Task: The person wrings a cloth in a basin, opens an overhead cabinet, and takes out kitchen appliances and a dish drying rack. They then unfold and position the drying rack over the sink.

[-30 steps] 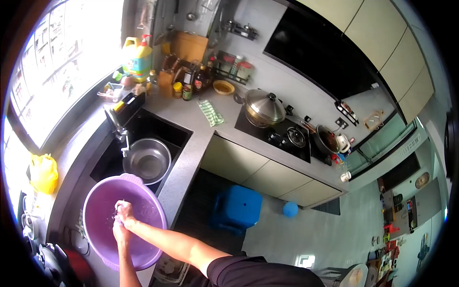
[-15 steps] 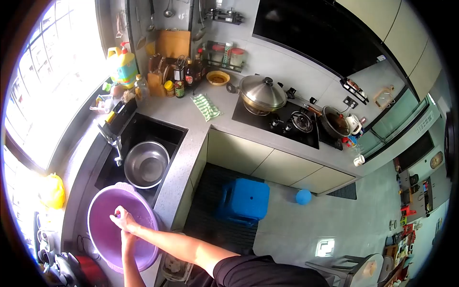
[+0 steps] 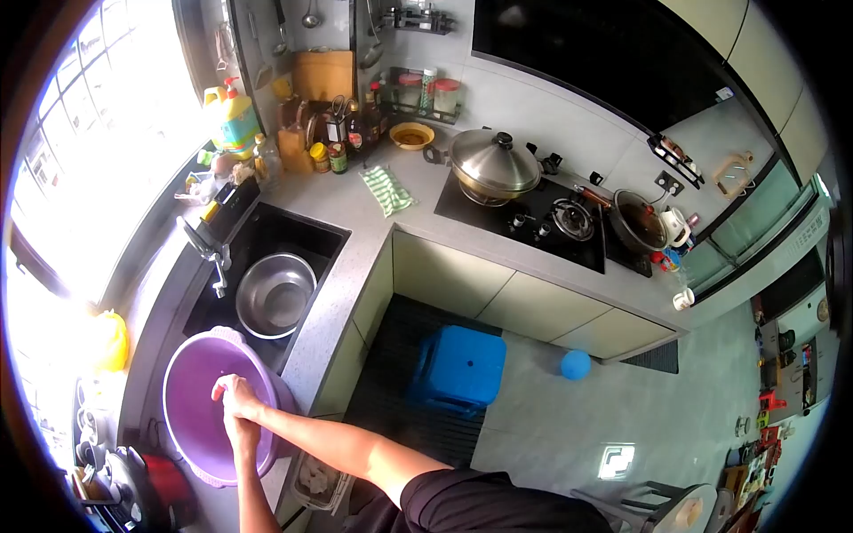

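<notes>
Two hands of yours meet over the purple plastic basin [image 3: 188, 391], right hand [image 3: 235, 393] against left hand [image 3: 242, 430]; whether either grips anything, I cannot tell. The basin stands near the stainless-steel bowl [image 3: 276, 298] in the black sink [image 3: 306, 235]. Handwork seems under way, unfinished; how much remains is unclear.

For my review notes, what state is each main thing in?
Tub, uncovered
Left hand, partly hidden
Right hand, against the left hand
Bowl, upright in the sink
Tap, no flow visible
Pot, lidded
Pan, lid unclear
Right burner, bare, no flame visible
Cloth, laid out
Stool, upright
</notes>
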`<state>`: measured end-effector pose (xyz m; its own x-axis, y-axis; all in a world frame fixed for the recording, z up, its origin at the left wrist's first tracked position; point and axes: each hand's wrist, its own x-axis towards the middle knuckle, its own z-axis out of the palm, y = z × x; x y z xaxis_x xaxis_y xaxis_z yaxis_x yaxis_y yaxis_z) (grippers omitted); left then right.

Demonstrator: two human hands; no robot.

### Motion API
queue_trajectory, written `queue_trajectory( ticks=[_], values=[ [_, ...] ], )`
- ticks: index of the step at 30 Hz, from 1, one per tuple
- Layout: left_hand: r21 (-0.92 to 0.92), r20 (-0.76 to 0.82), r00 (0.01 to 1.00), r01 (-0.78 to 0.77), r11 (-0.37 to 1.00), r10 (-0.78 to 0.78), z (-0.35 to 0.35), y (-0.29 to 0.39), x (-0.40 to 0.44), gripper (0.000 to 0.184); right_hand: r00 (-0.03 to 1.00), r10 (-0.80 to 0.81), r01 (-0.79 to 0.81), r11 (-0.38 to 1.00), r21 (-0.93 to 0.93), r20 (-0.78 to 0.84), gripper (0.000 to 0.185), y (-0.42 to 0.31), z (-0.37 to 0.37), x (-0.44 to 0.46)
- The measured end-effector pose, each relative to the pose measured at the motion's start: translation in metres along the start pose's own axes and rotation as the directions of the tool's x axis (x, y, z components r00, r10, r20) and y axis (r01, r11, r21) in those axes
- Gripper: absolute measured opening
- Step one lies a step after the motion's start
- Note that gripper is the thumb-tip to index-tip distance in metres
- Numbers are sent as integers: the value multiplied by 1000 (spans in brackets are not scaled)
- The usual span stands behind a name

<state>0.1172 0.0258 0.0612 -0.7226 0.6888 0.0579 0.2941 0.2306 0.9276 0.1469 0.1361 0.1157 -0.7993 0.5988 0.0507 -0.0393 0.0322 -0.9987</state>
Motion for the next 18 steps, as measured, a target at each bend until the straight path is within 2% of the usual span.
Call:
queue_trajectory(
  ticks=[1, 3, 4, 5, 6, 7, 8, 10, 11, 12, 13, 14, 15, 16, 17, 18],
  values=[
    [166, -2, 1000, 5, 986, -5, -1, 12, -3, 34, 999, 41, -42, 999, 22, 13, 22, -2, 1, -4],
    [500, 4, 999, 37, 865, -45, 5, 66, -5, 26, 994, 105, -106, 993, 45, 29, 21, -3, 1, -4],
    [626, -84, 995, 96, 774, -55, 4, 47, 0, 19, 992, 127, -128, 991, 41, 26, 21, -1, -5, 0],
    [532, 40, 992, 83, 843, -123, 7, 73, 0, 23, 993, 112, -110, 993, 44, -38, 19, 2, -4, 0],
    [485, 49, 995, 53, 873, -87, 10, 63, 2, 25, 994, 111, -111, 994, -10, -10, 18, 15, -1, 6],
    [377, 36, 999, 19, 926, -36, 16, 44, 5, 27, 990, 127, -129, 991, -26, -66, 17, 23, 2, 7],
    [203, 18, 1000, -22, 979, 19, 24, 22, 8, 30, 982, 143, -148, 988, -39, -122, 17, 23, 2, 7],
    [-144, -1, 996, -87, 986, 88, 37, -12, 16, 35, 984, 123, -145, 974, -176, -129, 17, 34, -4, 11],
    [-180, 14, 994, -107, 978, 111, 36, -23, 22, 38, 988, 132, -141, 979, -146, -74, 18, 39, -5, 13],
    [-1, 69, 986, -154, 988, 154, 19, -35, 31, 38, 979, 190, -174, 969, -174, 77, 12, 37, -12, 17],
    [255, 188, 964, -234, 938, 189, 0, -47, 41, 46, 973, 171, -162, 984, -69, 154, 13, 37, -17, 20],
    [468, 305, 927, -347, 812, 221, -19, -61, 51, 57, 963, 144, -158, 986, 44, 230, 18, 40, -16, 23],
    [671, 470, 862, -488, 558, 189, -28, -52, 58, 82, 946, 112, -164, 975, 150, 303, 26, 29, -22, 22],
    [696, 380, 921, -344, 630, 84, -30, -45, 58, 64, 937, 109, -139, 988, 67, 331, 37, 19, -30, 21],
    [706, 289, 957, -189, 683, -34, -30, 3, 47, 52, 925, 111, -113, 994, -15, 363, 52, -6, -40, 16],
    [573, 237, 964, -237, 784, 119, -34, 3, 46, 40, 927, 72, -41, 995, -90, 369, 67, 0, -42, 23]
  ],
)
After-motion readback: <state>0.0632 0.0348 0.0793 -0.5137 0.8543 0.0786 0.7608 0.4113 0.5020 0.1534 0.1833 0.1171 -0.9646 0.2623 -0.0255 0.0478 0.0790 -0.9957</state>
